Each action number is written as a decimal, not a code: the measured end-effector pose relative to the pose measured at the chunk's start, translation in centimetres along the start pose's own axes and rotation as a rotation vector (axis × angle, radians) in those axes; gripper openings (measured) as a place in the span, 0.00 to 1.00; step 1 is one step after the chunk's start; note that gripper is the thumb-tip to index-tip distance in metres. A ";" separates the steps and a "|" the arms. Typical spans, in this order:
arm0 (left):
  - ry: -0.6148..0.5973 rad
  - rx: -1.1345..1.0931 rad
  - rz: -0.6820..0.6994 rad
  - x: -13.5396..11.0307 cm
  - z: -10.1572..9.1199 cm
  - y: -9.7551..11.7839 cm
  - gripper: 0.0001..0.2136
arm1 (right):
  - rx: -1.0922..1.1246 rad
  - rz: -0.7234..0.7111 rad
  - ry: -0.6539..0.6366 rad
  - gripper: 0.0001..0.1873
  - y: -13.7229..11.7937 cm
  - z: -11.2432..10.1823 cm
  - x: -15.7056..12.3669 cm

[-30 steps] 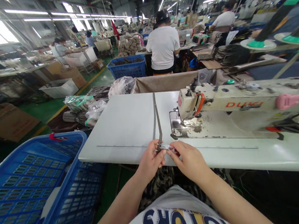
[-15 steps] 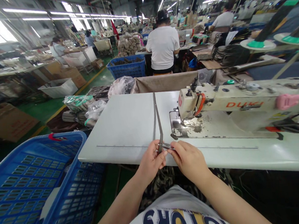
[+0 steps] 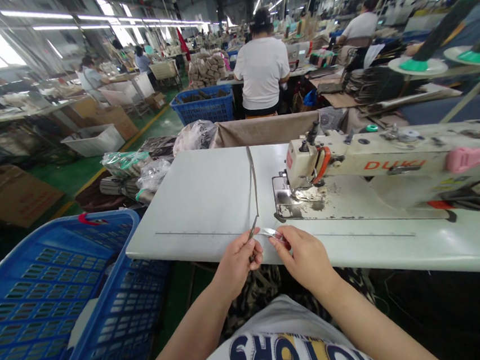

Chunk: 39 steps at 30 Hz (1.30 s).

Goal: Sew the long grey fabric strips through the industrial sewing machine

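Note:
A long narrow grey strap (image 3: 253, 184) lies across the white sewing table (image 3: 199, 201), running away from me. My left hand (image 3: 237, 262) pinches the strap's near end at the table's front edge. Close beside it, my right hand (image 3: 302, 256) is closed on a small shiny piece (image 3: 270, 232) that sits beside the strap's end; I cannot make out what it is. The cream sewing machine (image 3: 374, 161) stands just to the right of both hands.
A blue plastic crate (image 3: 52, 300) sits low at my left. Bagged bundles (image 3: 137, 170) lie past the table's left edge. A person in a white shirt (image 3: 261, 73) sits ahead with their back to me, beside another blue crate (image 3: 205, 107). Thread stands (image 3: 416, 67) are at the right.
Both hands have drawn slightly toward the table's front edge, and the strap's near end has lifted and bent between them. The small shiny piece has shifted a little in my right fingers.

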<state>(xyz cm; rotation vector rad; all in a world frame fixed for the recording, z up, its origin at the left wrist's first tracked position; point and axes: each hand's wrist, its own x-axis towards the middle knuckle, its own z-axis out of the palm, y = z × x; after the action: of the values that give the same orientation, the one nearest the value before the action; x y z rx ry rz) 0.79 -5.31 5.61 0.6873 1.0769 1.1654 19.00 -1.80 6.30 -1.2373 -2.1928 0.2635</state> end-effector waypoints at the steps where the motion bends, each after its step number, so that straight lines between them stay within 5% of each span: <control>1: -0.029 -0.043 -0.019 -0.1 0.1 0.2 0.28 | 0.011 0.007 -0.017 0.13 -0.1 0.0 0.0; 12: -0.217 -0.102 -0.024 -0.7 0.5 1.0 0.16 | 0.011 0.012 -0.032 0.14 -0.6 -0.4 0.1; 30: -0.262 -0.195 -0.061 -0.5 0.1 0.5 0.24 | -0.006 -0.044 -0.033 0.14 -0.7 -0.8 -0.5; 39: -0.315 -0.185 -0.096 -0.8 0.1 0.6 0.21 | 0.813 0.409 -0.132 0.19 -0.3 -0.2 0.3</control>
<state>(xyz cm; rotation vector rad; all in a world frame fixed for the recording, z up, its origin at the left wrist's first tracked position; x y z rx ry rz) 0.67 -5.88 6.45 0.6413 0.7201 1.0192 18.79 -1.74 6.71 -1.1659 -1.6052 1.2828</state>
